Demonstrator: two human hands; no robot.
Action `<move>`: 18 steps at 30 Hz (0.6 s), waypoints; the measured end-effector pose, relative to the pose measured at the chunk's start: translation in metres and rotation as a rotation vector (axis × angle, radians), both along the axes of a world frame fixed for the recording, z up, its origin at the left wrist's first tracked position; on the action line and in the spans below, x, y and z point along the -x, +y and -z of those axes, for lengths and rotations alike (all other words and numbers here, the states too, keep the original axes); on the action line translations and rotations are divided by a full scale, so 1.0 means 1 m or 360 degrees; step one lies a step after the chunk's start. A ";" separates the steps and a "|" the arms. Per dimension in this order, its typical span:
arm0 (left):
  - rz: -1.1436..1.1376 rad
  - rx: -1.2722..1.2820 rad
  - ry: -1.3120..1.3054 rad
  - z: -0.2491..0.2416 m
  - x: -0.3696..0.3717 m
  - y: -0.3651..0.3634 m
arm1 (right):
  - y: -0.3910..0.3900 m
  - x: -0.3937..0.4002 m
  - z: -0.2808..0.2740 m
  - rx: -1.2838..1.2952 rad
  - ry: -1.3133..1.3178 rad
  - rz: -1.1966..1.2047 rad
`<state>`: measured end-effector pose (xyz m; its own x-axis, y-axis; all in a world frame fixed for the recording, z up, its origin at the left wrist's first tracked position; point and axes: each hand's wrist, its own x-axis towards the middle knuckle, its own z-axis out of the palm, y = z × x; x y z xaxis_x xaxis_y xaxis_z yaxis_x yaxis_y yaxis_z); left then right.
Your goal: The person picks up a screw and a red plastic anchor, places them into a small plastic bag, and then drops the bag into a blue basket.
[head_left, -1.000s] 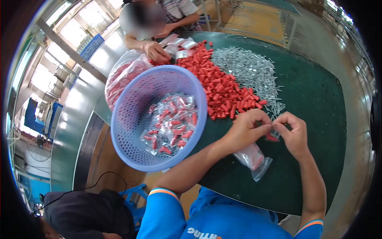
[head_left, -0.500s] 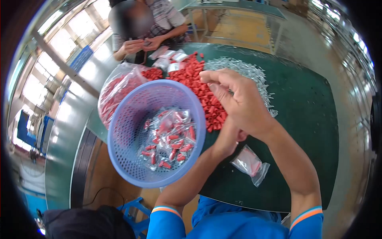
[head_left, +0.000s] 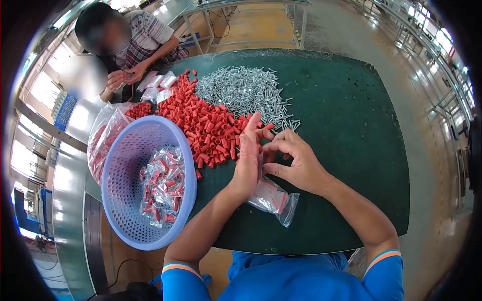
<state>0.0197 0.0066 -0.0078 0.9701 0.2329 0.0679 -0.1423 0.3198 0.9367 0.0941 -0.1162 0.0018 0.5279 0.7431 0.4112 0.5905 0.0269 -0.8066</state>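
My left hand (head_left: pixel 246 163) is raised on edge over the table, its palm turned right and its fingers stretched away from me. Facing it, my right hand (head_left: pixel 297 163) has bent fingers and thumb brought close to the left palm; whatever lies between them is hidden. Just beyond both hands spreads a pile of hollow red plastic plugs (head_left: pixel 206 125). Behind that lies a heap of silvery screws (head_left: pixel 241 88). Below my hands, a clear plastic bag (head_left: pixel 273 198) with pinkish-red contents rests on the green table (head_left: pixel 346 150).
A purple perforated basket (head_left: pixel 118 185) at the left holds small clear packets (head_left: pixel 163 185) with red pieces. Behind it stands a big clear bag (head_left: pixel 98 145) of red plugs. Filled packets (head_left: pixel 155 83) lie near a co-worker's hands (head_left: pixel 125 78) at the far left.
The view has swung right, so the table's contents sit further left. My hands, crossed at the wrists before, have separated and now face each other above the clear bag.
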 end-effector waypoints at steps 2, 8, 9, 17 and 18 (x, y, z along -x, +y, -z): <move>-0.0033 -0.0246 -0.0038 0.004 -0.006 -0.002 | -0.003 -0.004 0.010 -0.0032 0.0173 -0.0022; 0.0254 -0.0188 0.0033 -0.001 -0.014 0.008 | -0.008 -0.020 0.006 -0.0276 0.1181 -0.0011; 0.0289 -0.0212 0.0049 0.003 -0.013 0.007 | -0.010 -0.021 0.002 -0.0313 0.1194 0.0013; -0.0060 0.0081 0.0140 0.006 -0.008 0.010 | -0.011 -0.020 0.004 -0.0248 0.1168 -0.0019; -0.0060 0.0145 0.0162 0.005 -0.008 0.011 | -0.010 -0.019 0.001 -0.0282 0.1175 0.0055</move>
